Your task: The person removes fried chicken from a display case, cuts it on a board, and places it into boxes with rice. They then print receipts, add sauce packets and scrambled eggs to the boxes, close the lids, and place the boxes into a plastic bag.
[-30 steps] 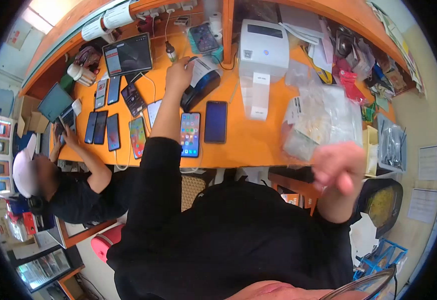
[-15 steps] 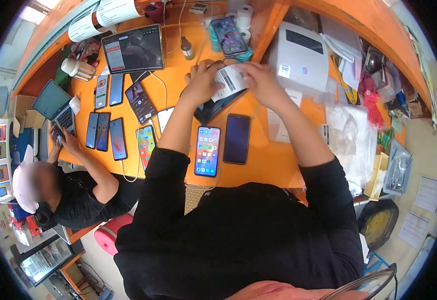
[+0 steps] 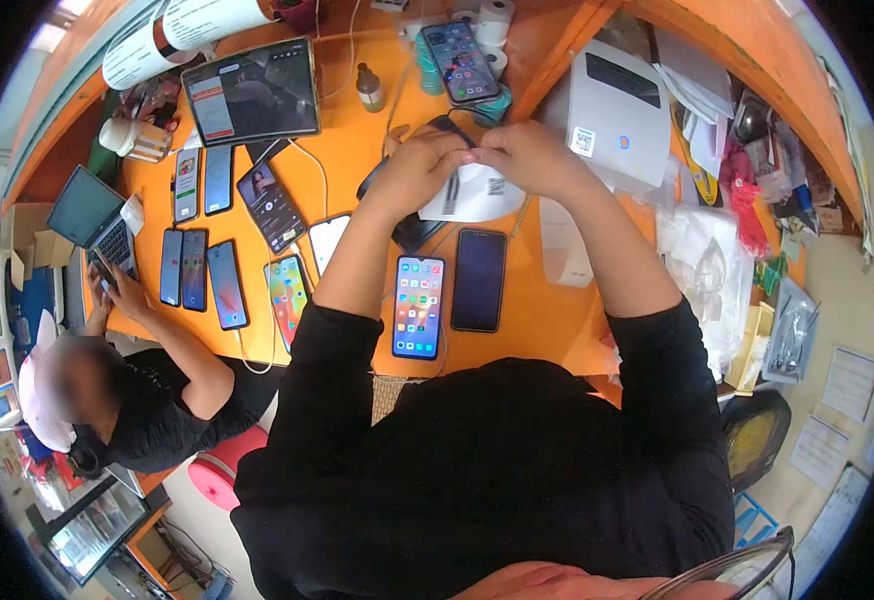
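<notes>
A curved strip of white printed paper [image 3: 472, 195] is pinched at its upper edge between my left hand [image 3: 420, 170] and my right hand [image 3: 529, 158], whose fingertips meet. Dark devices lie under and behind my hands, partly hidden; one dark phone [image 3: 419, 232] shows beneath the paper's left side. Nearer my body, a phone with a lit icon screen [image 3: 418, 307] lies beside a phone with a dark screen [image 3: 478, 280]. Past my hands, another lit phone [image 3: 459, 62] leans on rolls.
Several phones and a tablet [image 3: 250, 92] occupy the left side, with a small bottle [image 3: 369, 88]. A white printer [image 3: 617, 115] and plastic bags [image 3: 699, 270] are at right. A seated co-worker [image 3: 157, 400] holds a phone near a laptop [image 3: 87, 205].
My hands have come together over the paper, which now hangs lower with its printed face turned differently. The camera view has shifted slightly.
</notes>
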`<state>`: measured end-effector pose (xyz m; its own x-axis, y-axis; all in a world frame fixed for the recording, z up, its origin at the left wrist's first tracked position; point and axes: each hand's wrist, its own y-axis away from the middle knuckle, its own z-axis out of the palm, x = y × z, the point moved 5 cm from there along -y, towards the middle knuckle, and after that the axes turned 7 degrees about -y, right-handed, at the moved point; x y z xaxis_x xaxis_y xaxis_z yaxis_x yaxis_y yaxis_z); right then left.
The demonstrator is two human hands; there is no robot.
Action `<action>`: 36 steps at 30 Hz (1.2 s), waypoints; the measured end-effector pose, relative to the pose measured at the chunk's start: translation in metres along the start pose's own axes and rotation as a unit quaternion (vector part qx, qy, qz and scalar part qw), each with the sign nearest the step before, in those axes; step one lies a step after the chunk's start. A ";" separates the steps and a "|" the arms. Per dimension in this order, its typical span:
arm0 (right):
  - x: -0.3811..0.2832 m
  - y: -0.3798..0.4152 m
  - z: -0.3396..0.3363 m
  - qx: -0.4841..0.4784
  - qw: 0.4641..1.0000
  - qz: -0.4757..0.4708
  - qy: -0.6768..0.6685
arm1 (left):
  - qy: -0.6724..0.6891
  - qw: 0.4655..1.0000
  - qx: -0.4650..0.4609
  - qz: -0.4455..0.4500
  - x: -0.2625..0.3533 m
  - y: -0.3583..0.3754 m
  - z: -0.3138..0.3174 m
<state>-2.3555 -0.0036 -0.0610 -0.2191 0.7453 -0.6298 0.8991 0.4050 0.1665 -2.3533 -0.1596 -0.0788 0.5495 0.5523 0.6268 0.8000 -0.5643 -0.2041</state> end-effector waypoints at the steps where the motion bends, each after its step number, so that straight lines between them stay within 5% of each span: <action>1: -0.001 0.005 -0.001 0.010 1.000 -0.007 -0.013 | 0.034 0.999 -0.014 0.004 -0.002 -0.002 0.001; 2: -0.004 0.011 -0.002 0.021 0.999 -0.015 -0.026 | 0.023 0.998 0.024 0.048 -0.011 -0.003 0.009; 6: -0.015 0.032 -0.002 0.019 0.987 0.054 -0.152 | 0.227 0.971 -0.037 -0.060 -0.018 0.002 0.023; 10: -0.010 0.035 0.017 0.102 0.981 -0.011 -0.162 | 0.229 0.970 -0.044 -0.070 -0.014 0.003 0.022; 14: -0.030 0.046 0.021 0.242 0.969 -0.050 -0.025 | 0.211 0.974 0.018 -0.085 -0.015 0.002 0.024; 17: -0.069 0.065 0.016 0.237 0.965 -0.104 0.047 | 0.201 0.973 0.047 -0.099 -0.034 0.000 0.031; 21: -0.078 0.109 -0.016 0.285 0.944 -0.094 -0.135 | 0.192 0.965 0.030 -0.178 -0.027 0.004 0.021; 23: -0.063 0.129 -0.025 0.258 0.894 -0.028 -0.364 | -0.020 0.988 0.139 -0.067 0.000 0.005 0.001; 25: -0.045 0.148 -0.029 0.273 0.803 -0.007 -0.530 | -0.027 0.967 0.252 0.033 0.038 0.009 -0.020; 27: -0.034 0.167 -0.026 0.254 0.697 0.036 -0.670 | 0.141 0.963 0.185 0.134 0.064 0.015 -0.023; 29: -0.024 0.182 -0.015 0.253 0.552 0.042 -0.794 | 0.416 0.894 0.060 0.153 0.091 0.019 0.003; 30: -0.017 0.188 -0.002 0.222 0.468 0.024 -0.855 | 0.460 0.882 0.007 0.104 0.096 0.026 0.028; 33: -0.020 0.197 0.025 0.247 0.404 0.023 -0.880 | 0.522 0.828 -0.198 -0.044 0.104 0.067 0.092; 36: -0.026 0.205 0.046 0.256 0.441 0.029 -0.860 | 0.656 0.719 -0.204 -0.108 0.148 0.081 0.088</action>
<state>-2.1482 0.0356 -0.0450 0.0255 -0.9350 -0.3536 0.9483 -0.0893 0.3046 -2.1856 -0.0697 -0.0689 -0.4908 -0.2486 0.8350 0.5478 -0.8334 0.0739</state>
